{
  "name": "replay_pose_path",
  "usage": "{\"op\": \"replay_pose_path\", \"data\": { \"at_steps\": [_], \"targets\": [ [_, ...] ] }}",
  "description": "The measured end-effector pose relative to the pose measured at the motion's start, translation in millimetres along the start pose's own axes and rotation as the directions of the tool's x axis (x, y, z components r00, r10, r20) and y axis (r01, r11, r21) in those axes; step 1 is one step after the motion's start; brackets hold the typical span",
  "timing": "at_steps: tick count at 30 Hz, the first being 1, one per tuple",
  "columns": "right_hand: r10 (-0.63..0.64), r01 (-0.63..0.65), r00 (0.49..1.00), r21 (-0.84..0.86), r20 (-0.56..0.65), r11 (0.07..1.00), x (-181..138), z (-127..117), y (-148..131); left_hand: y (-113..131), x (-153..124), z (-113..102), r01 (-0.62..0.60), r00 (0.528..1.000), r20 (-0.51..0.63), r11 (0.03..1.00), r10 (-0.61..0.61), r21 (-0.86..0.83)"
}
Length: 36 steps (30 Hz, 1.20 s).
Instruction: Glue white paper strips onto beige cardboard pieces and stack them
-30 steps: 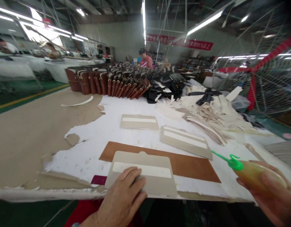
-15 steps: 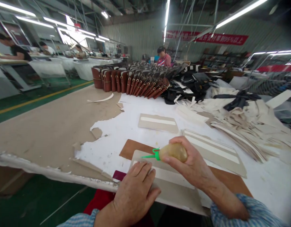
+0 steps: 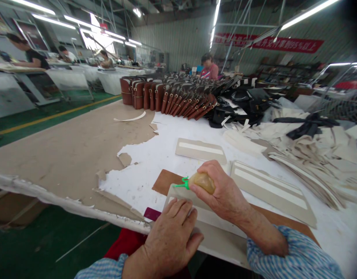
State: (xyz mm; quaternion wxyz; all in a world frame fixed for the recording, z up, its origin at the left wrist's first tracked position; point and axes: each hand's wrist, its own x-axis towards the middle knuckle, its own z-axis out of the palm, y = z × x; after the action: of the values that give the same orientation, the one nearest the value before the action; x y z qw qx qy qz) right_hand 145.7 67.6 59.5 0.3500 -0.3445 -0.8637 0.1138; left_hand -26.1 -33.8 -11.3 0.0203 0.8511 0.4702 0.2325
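My right hand [image 3: 219, 190] grips a yellowish glue bottle [image 3: 202, 182] with a green nozzle, tilted so that the tip points left. That tip is over the top left corner of a beige panel [image 3: 225, 239] with a white strip along it; whether it touches cannot be made out. My left hand [image 3: 174, 232] lies flat on the panel's left part, fingers stretched out and holding nothing. Under the panel, a brown leather piece [image 3: 163, 182] sticks out at the back and right. A small purple piece [image 3: 151, 214] lies left of my left fingers.
Similar beige panels [image 3: 193, 155] lie behind and to the right [image 3: 271, 186]. Rows of brown bags [image 3: 167, 97] stand at the back, beside black bags [image 3: 239, 102]. Cream scraps [image 3: 320, 155] are heaped on the right. Several people sit farther off.
My right hand has drawn the glue bottle leftward along the panel's back edge, with its tip now nearer the corner. My left hand stays on the panel. The whole view has shifted slightly.
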Motion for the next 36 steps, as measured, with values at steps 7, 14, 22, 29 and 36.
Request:
{"op": "replay_pose_path", "data": {
  "at_steps": [7,14,22,29,36],
  "targets": [
    [-0.039,0.05,0.993,-0.096,0.112,0.994,14.4,-7.1,-10.5,0.8,0.4,-0.5,0.007,1.0,0.027,1.0,-0.007,0.006],
    [-0.023,0.056,0.977,-0.149,0.212,0.987,28.9,-12.2,-18.8,1.7,1.5,-2.4,0.013,0.999,0.045,1.0,-0.014,0.015],
    [-0.003,0.073,0.956,-0.227,0.293,0.971,40.1,-17.7,-20.9,0.5,2.1,-2.8,-0.003,0.999,0.043,0.999,0.001,0.04],
    [0.035,0.028,0.958,-0.215,0.284,0.976,29.6,-30.8,-14.0,-0.7,1.1,-1.0,-0.007,0.999,0.033,0.999,0.006,0.034],
    [0.063,0.007,0.96,-0.247,0.274,0.969,18.8,-44.1,-4.0,-0.6,0.7,-0.3,-0.011,1.0,0.015,0.999,0.011,0.049]
  ]
}}
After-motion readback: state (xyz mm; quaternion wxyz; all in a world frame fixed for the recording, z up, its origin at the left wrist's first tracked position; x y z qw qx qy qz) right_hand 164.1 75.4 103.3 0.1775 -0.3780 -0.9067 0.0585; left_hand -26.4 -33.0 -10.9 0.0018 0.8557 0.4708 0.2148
